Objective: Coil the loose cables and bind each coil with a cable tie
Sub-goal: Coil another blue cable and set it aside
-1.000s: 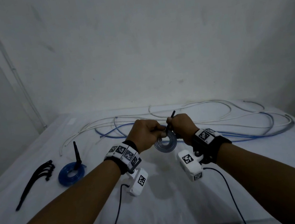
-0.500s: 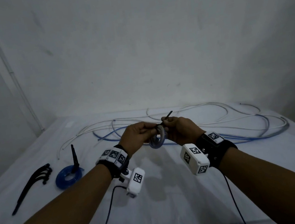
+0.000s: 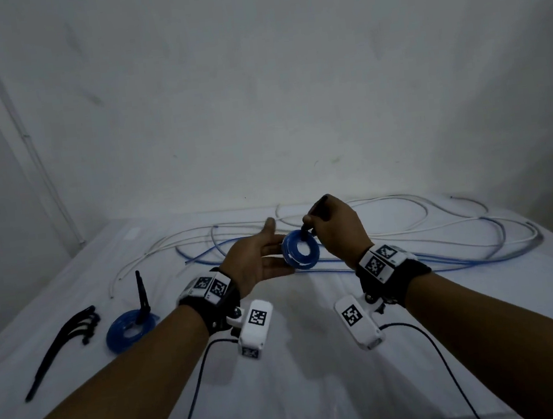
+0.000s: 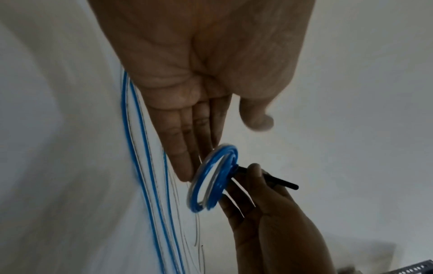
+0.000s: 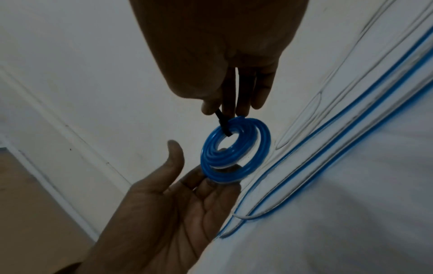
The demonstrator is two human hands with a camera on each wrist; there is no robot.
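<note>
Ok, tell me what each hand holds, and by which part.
Right hand pinches the black cable tie binding the small blue cable coil. Left hand, open, holds nothing.

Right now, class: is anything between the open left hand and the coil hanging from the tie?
Nothing visible. The left hand lies open, palm up, its fingertips just under the coil, touching or nearly so. The right hand pinches the tie above it. Loose cables lie on the table beyond.
</note>
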